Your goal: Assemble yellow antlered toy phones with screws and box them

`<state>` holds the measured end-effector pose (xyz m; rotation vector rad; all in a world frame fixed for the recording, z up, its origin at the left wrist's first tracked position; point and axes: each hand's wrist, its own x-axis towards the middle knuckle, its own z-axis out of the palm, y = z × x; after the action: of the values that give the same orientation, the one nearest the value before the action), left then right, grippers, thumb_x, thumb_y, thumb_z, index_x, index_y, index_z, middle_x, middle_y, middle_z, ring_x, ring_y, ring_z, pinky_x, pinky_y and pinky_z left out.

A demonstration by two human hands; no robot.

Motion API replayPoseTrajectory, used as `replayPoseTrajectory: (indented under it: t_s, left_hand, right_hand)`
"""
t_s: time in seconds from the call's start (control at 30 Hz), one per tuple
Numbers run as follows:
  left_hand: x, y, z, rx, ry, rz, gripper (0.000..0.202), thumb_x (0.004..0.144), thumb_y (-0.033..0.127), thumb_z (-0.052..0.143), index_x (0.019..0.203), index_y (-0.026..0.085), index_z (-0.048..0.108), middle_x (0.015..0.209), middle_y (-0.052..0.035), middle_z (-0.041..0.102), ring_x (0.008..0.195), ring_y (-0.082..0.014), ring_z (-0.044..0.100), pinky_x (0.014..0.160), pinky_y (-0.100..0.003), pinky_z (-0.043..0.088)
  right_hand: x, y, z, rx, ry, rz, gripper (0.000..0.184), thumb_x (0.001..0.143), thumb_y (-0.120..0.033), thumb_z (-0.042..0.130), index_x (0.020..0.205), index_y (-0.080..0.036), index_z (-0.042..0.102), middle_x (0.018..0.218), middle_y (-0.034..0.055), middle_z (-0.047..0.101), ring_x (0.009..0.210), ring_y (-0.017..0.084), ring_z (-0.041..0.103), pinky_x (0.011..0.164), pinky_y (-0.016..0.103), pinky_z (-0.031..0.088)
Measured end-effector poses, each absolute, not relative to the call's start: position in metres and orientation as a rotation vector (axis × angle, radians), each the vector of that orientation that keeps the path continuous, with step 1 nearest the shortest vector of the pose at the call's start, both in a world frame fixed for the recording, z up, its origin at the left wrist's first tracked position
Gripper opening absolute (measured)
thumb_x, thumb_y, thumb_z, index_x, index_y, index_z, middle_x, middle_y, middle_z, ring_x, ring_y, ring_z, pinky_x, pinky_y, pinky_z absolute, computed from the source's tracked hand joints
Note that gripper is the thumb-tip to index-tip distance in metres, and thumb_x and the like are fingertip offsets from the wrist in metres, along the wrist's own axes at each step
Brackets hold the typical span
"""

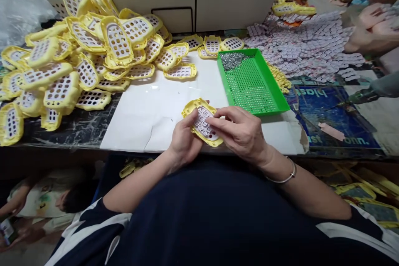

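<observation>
My left hand [184, 139] grips a yellow plastic toy shell [212, 143], its inner side facing up, above the white work surface. Inside the shell lies a white button piece [202, 119] with round raised shapes; a few dark holes show at its lower end. Over the right side of the shell is my right hand [241, 131], its thumb and forefinger close together and touching the white piece. Anything small between those fingertips is hidden. To the right of the shell stands a green tray [230, 96] with small metal screws [231, 60] heaped in its far left corner.
A high pile of yellow shells [116, 41] covers the left side. Many white button pieces [299, 48] are spread at the back right, with small yellow parts [279, 78] beside the tray. An electric screwdriver [361, 96] points in from the right. A person [46, 199] is at lower left.
</observation>
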<state>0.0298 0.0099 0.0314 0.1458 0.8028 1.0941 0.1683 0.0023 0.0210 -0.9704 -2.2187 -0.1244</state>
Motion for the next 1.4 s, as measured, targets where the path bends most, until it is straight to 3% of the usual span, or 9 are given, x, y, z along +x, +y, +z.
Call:
replayPoseTrajectory:
  t_s: [0.13, 0.33, 0.57, 0.7, 1.0, 1.1, 1.27, 1.33, 1.4]
  left_hand:
    - [0.031, 0.01, 0.037, 0.132, 0.804, 1.07, 0.037, 0.094, 0.018, 0.034, 0.12, 0.008, 0.059, 0.093, -0.0101, 0.072, 0.094, -0.0206, 0.068, 0.094, -0.034, 0.048]
    - [0.031, 0.009, 0.038, 0.124, 0.796, 1.024, 0.037, 0.094, 0.018, 0.034, 0.116, 0.006, 0.061, 0.088, -0.0099, 0.072, 0.091, -0.0202, 0.068, 0.092, -0.034, 0.049]
    - [0.032, 0.011, 0.04, 0.076, 0.819, 0.999, 0.037, 0.094, 0.016, 0.033, 0.114, 0.005, 0.062, 0.084, -0.0097, 0.072, 0.085, -0.0183, 0.069, 0.088, -0.032, 0.052]
    - [0.031, 0.013, 0.041, 0.047, 0.837, 0.96, 0.036, 0.093, 0.017, 0.034, 0.111, 0.005, 0.063, 0.083, -0.0099, 0.071, 0.082, -0.0185, 0.069, 0.085, -0.032, 0.053]
    - [0.028, 0.015, 0.041, 0.05, 0.821, 0.954, 0.036, 0.093, 0.017, 0.032, 0.107, 0.007, 0.064, 0.077, -0.0087, 0.07, 0.081, -0.0185, 0.069, 0.081, -0.03, 0.054]
    - [0.026, 0.016, 0.04, 0.024, 0.834, 0.967, 0.036, 0.094, 0.018, 0.033, 0.109, 0.007, 0.063, 0.076, -0.0087, 0.071, 0.08, -0.0185, 0.069, 0.084, -0.031, 0.054]
    - [0.022, 0.017, 0.038, 0.006, 0.756, 0.964, 0.034, 0.093, 0.022, 0.037, 0.114, 0.01, 0.06, 0.089, -0.0104, 0.073, 0.09, -0.0213, 0.069, 0.096, -0.039, 0.048]
    - [0.021, 0.017, 0.038, 0.001, 0.721, 0.931, 0.034, 0.094, 0.025, 0.037, 0.115, 0.011, 0.06, 0.097, -0.0123, 0.072, 0.097, -0.0237, 0.068, 0.099, -0.044, 0.045]
    - [0.02, 0.017, 0.038, -0.001, 0.695, 0.901, 0.036, 0.094, 0.031, 0.036, 0.112, 0.011, 0.061, 0.1, -0.0142, 0.072, 0.1, -0.0257, 0.067, 0.1, -0.047, 0.045]
  right_hand:
    - [0.172, 0.005, 0.022, -0.798, -2.291, -0.155, 0.024, 0.088, -0.038, 0.057, 0.095, -0.018, 0.07, 0.088, 0.0055, 0.069, 0.072, 0.015, 0.055, 0.065, 0.029, 0.041]
    - [0.172, 0.005, 0.021, -0.763, -2.365, -0.258, 0.015, 0.089, -0.027, 0.057, 0.094, -0.02, 0.069, 0.085, 0.0013, 0.071, 0.072, 0.013, 0.05, 0.061, 0.028, 0.036]
    - [0.169, 0.002, 0.02, -0.733, -2.433, -0.338, 0.019, 0.091, -0.021, 0.05, 0.093, -0.015, 0.068, 0.081, 0.0049, 0.07, 0.071, 0.017, 0.049, 0.058, 0.031, 0.036]
    - [0.168, 0.003, 0.015, -0.663, -2.427, -0.185, 0.025, 0.093, -0.016, 0.043, 0.095, -0.01, 0.068, 0.085, 0.0088, 0.07, 0.076, 0.017, 0.052, 0.068, 0.031, 0.046]
    - [0.166, 0.001, 0.005, -0.786, -2.28, -0.098, 0.016, 0.089, -0.02, 0.057, 0.093, -0.014, 0.071, 0.103, 0.0071, 0.073, 0.103, 0.02, 0.063, 0.088, 0.034, 0.052]
    - [0.168, -0.002, 0.005, -0.76, -2.369, -0.127, 0.027, 0.093, -0.024, 0.05, 0.103, -0.008, 0.069, 0.11, 0.0106, 0.071, 0.108, 0.023, 0.064, 0.097, 0.039, 0.049]
    - [0.17, -0.009, 0.004, -0.771, -2.527, -0.251, 0.08, 0.09, -0.064, 0.023, 0.12, 0.001, 0.059, 0.126, 0.0203, 0.06, 0.121, 0.032, 0.055, 0.105, 0.051, 0.041]
    - [0.17, -0.011, 0.002, -0.785, -2.535, -0.333, 0.078, 0.09, -0.064, 0.025, 0.121, 0.0, 0.059, 0.127, 0.0201, 0.059, 0.121, 0.031, 0.055, 0.105, 0.05, 0.041]
    - [0.17, -0.013, 0.0, -0.796, -2.515, -0.409, 0.064, 0.094, -0.053, 0.033, 0.12, -0.001, 0.06, 0.125, 0.0186, 0.061, 0.12, 0.029, 0.056, 0.106, 0.047, 0.04]
